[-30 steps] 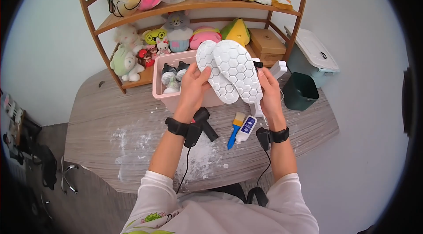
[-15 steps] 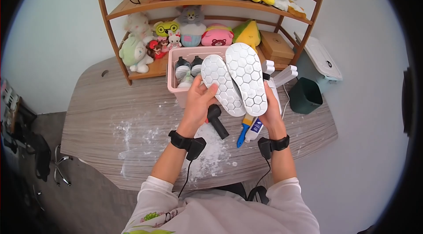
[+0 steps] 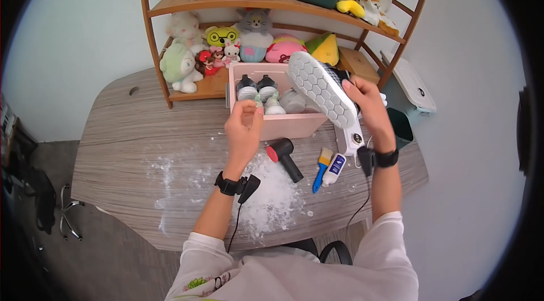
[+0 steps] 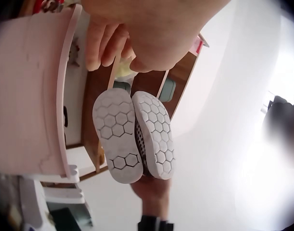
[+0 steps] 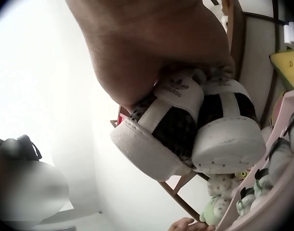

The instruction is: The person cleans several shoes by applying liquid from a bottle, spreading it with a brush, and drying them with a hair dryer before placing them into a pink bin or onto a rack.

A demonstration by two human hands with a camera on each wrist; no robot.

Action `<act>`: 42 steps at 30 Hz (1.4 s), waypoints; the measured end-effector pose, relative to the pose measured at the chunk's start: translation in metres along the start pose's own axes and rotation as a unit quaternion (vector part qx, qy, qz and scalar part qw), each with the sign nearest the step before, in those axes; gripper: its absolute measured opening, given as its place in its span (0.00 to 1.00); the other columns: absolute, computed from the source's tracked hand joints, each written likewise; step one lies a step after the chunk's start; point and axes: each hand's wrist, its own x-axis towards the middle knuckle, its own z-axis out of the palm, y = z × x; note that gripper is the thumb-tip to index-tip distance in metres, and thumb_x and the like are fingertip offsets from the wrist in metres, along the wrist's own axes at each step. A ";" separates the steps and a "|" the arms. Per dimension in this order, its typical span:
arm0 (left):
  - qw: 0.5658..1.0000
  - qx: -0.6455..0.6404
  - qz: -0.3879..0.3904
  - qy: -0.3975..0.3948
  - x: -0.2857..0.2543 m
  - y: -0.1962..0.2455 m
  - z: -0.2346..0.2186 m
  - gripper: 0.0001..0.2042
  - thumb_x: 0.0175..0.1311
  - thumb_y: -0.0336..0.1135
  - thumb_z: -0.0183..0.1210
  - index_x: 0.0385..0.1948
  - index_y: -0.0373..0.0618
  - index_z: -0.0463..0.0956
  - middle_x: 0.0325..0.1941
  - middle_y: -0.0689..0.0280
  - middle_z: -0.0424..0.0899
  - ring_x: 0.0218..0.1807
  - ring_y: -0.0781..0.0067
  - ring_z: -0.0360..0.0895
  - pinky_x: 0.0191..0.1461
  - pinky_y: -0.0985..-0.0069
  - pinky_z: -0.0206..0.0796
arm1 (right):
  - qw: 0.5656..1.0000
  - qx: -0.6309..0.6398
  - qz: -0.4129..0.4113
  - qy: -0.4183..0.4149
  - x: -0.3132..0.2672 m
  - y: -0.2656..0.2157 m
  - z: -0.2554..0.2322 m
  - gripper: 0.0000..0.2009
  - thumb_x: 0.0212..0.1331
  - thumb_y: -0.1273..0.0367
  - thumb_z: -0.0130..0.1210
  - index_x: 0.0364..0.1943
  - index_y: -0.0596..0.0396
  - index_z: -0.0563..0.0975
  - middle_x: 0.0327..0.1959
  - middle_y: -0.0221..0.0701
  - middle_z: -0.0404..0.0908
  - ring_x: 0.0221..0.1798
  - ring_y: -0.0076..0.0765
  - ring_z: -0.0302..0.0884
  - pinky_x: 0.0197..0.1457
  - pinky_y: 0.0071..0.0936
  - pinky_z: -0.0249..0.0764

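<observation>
My right hand (image 3: 371,105) grips a pair of white-and-black sneakers (image 3: 324,89) by the heel end, above the right side of the pink bin (image 3: 289,128). Their pale honeycomb-patterned soles (image 4: 119,137) face my left side. From the right wrist view, the two sneakers (image 5: 175,127) hang side by side, with a logo on the heel tabs. My left hand (image 3: 242,131) holds nothing, its fingers loosely bent in front of the bin's near left corner. Several shoes (image 3: 247,89) sit inside the bin.
White powder (image 3: 266,199) is scattered over the wooden table. A black blower (image 3: 288,159) with a red end, a blue-handled brush (image 3: 322,169) and a white bottle (image 3: 335,169) lie there. A white device (image 3: 351,139) and dark green bin (image 3: 401,129) stand right; plush toys fill the shelf (image 3: 226,6).
My left hand has let go of the sneakers and drawn back to the left. The right hand now holds both alone, tilted and shifted rightward.
</observation>
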 end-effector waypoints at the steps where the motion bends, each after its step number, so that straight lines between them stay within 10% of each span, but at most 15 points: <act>1: 0.988 0.111 0.091 0.050 0.004 -0.001 -0.005 0.10 0.68 0.32 0.61 0.46 0.39 0.76 0.48 0.57 0.82 0.48 0.62 0.82 0.50 0.62 0.76 | 0.997 -0.066 0.002 -0.028 0.017 -0.003 -0.005 0.20 0.68 0.57 0.61 0.21 0.54 0.74 0.21 0.17 0.69 0.27 0.12 0.59 0.29 0.20 0.57; 7: 0.832 0.465 0.304 0.008 0.017 -0.031 -0.001 0.14 0.62 0.39 0.62 0.43 0.39 0.79 0.50 0.54 0.81 0.56 0.52 0.74 0.62 0.56 0.61 | 0.927 -0.356 -0.019 -0.115 0.113 -0.020 0.015 0.23 0.62 0.54 0.61 0.21 0.61 0.75 0.19 0.27 0.69 0.25 0.22 0.63 0.29 0.27 0.61; 13: 0.829 0.489 0.272 0.002 0.013 -0.035 0.000 0.13 0.64 0.42 0.61 0.39 0.40 0.82 0.52 0.54 0.80 0.53 0.54 0.74 0.61 0.58 0.61 | 0.841 -0.488 0.019 -0.235 0.180 0.018 0.043 0.26 0.52 0.50 0.63 0.33 0.67 0.84 0.27 0.47 0.83 0.30 0.47 0.78 0.38 0.42 0.74; 23: 0.827 0.490 0.275 0.005 0.015 -0.040 -0.001 0.13 0.62 0.42 0.62 0.39 0.41 0.82 0.53 0.54 0.80 0.52 0.55 0.74 0.60 0.58 0.61 | 0.743 -0.581 0.101 -0.317 0.231 0.069 0.101 0.27 0.45 0.50 0.65 0.39 0.63 0.85 0.43 0.47 0.87 0.44 0.52 0.84 0.50 0.40 0.79; 36: 0.829 0.481 0.284 0.018 0.016 -0.041 -0.001 0.13 0.60 0.41 0.63 0.39 0.40 0.82 0.52 0.55 0.80 0.50 0.55 0.74 0.59 0.59 0.61 | 0.788 -0.536 0.107 -0.283 0.238 0.097 0.125 0.30 0.49 0.45 0.60 0.49 0.55 0.85 0.56 0.47 0.83 0.59 0.50 0.80 0.62 0.37 0.72; 42: 0.827 0.491 0.274 0.019 0.016 -0.040 0.001 0.13 0.59 0.41 0.63 0.38 0.41 0.81 0.51 0.55 0.80 0.49 0.56 0.73 0.59 0.59 0.61 | 0.909 -0.330 0.087 -0.240 0.220 0.072 0.077 0.37 0.55 0.40 0.58 0.43 0.68 0.84 0.40 0.48 0.86 0.44 0.45 0.82 0.53 0.36 0.73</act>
